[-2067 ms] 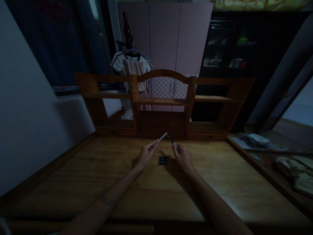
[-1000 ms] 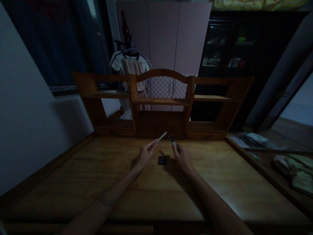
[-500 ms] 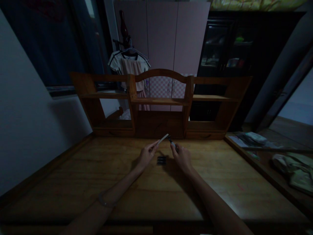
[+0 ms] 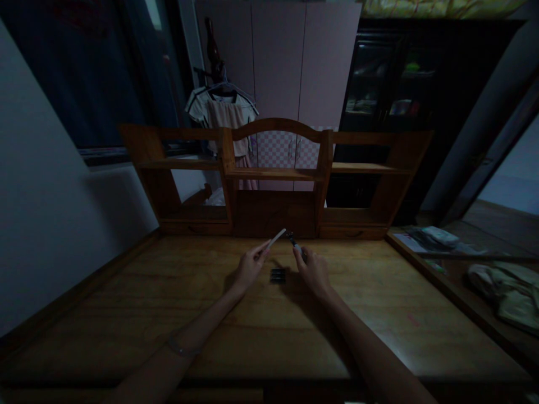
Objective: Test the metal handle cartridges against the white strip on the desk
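Observation:
A thin pale flat stick [image 4: 277,239] is pinched in the fingers of my left hand [image 4: 250,268], its free end slanting up and right. My right hand [image 4: 313,271] is closed round the light handle of a razor-like tool [image 4: 296,246]; its dark neck and small head point up and left. The stick's tip and the tool's head are close together, with a narrow gap between them. Below and between my hands, a small dark pack with several black bars [image 4: 278,275] lies on the wooden desk [image 4: 168,297]. Dim light hides finer detail.
A wooden shelf unit [image 4: 275,175] stands along the desk's back edge. To the right, past the raised rim, are papers and a pale packet [image 4: 440,237] and a light cloth bundle [image 4: 514,294]. A wall [image 4: 105,213] borders the left side.
The stick in my left hand has shifted slightly left, widening the gap to the tool. The tool's head has tipped a little left. The dark pack stays in place.

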`<move>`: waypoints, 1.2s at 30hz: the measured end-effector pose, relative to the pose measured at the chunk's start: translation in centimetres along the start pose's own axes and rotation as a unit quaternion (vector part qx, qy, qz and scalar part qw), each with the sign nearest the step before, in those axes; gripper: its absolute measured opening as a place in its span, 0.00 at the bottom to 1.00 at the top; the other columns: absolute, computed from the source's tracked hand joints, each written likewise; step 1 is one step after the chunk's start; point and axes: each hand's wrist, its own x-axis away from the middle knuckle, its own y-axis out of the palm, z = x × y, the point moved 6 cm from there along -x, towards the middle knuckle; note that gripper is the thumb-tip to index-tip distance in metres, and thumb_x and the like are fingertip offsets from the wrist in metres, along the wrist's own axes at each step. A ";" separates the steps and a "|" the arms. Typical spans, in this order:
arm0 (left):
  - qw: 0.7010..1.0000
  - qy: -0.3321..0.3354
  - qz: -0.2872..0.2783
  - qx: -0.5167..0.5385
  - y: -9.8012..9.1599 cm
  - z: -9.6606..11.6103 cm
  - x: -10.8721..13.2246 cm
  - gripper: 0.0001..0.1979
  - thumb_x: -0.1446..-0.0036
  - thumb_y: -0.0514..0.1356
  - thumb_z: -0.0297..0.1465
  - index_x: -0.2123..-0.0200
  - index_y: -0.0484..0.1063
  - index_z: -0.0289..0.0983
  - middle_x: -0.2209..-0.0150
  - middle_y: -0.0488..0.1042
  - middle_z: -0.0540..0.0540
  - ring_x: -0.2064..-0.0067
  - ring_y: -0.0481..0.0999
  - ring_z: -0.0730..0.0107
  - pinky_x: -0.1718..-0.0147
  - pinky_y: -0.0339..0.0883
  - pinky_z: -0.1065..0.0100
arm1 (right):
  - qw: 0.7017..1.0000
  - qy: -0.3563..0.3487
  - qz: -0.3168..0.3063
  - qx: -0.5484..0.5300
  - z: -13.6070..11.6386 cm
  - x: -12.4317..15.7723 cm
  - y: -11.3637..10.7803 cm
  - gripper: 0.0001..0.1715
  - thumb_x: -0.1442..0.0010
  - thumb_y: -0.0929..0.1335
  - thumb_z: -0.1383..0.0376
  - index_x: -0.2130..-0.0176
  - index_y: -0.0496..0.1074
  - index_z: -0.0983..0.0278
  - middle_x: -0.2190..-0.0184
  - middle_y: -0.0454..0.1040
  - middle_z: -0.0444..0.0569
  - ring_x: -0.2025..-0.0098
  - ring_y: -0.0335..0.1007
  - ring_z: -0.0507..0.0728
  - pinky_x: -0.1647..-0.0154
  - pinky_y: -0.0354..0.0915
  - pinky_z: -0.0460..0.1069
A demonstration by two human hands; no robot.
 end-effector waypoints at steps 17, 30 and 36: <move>0.999 0.016 -0.033 0.016 0.4 0.3 0.0 0.20 0.41 0.55 0.39 0.47 0.69 0.39 0.47 0.71 0.45 0.49 0.72 0.62 0.52 0.66 0.66 | 1.000 0.004 0.005 0.004 0.2 0.0 0.2 0.27 0.33 0.53 0.52 0.64 0.72 0.63 0.75 0.75 0.49 0.73 0.69 0.53 0.76 0.45 0.46; 1.000 0.015 -0.019 0.002 0.2 0.3 0.0 0.20 0.41 0.55 0.39 0.48 0.70 0.39 0.49 0.73 0.44 0.51 0.73 0.62 0.54 0.66 0.65 | 1.000 -0.002 0.009 0.005 0.2 0.0 0.2 0.26 0.33 0.55 0.52 0.65 0.72 0.63 0.74 0.76 0.50 0.72 0.70 0.54 0.75 0.46 0.47; 1.000 -0.010 -0.008 0.005 -0.2 -0.2 -0.1 0.21 0.41 0.56 0.39 0.46 0.68 0.39 0.49 0.73 0.44 0.56 0.75 0.63 0.57 0.68 0.66 | 1.000 -0.001 0.011 0.004 0.3 0.0 0.2 0.26 0.33 0.54 0.52 0.65 0.72 0.63 0.75 0.75 0.50 0.73 0.70 0.54 0.76 0.46 0.47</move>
